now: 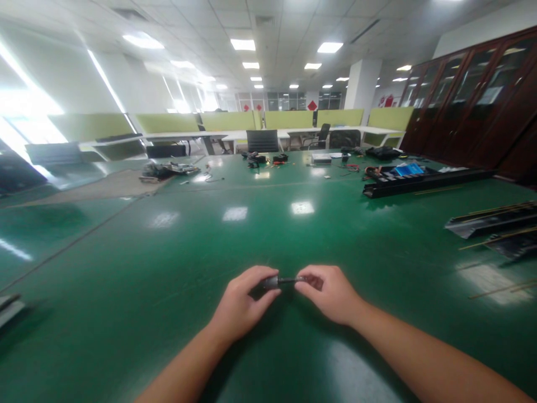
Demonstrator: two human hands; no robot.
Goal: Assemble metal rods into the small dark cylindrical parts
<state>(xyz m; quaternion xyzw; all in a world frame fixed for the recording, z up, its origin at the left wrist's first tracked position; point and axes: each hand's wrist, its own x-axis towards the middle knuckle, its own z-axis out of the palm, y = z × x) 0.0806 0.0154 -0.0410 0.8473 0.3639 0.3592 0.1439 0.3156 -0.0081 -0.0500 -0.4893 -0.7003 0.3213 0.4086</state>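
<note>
Between both hands, low over the green tabletop [268, 240], is a small dark grey cylinder [272, 282] with a thin dark rod [287, 280] extending to the right. Its exact kind is not clear. My left hand [243, 299] is closed on the cylinder, thumb below and fingers above. The far end of the rod is pinched between the thumb and fingers of my right hand [331, 292], which partly hide the tip.
Black metal channels [423, 182] lie at the right, one bearing a blue packet [409, 169]. Thin yellowish rods [499, 238] and more dark channels [495, 218] are nearer. Cables and tools [255, 160] lie at the back, with a cluttered pile [168, 169] at back left.
</note>
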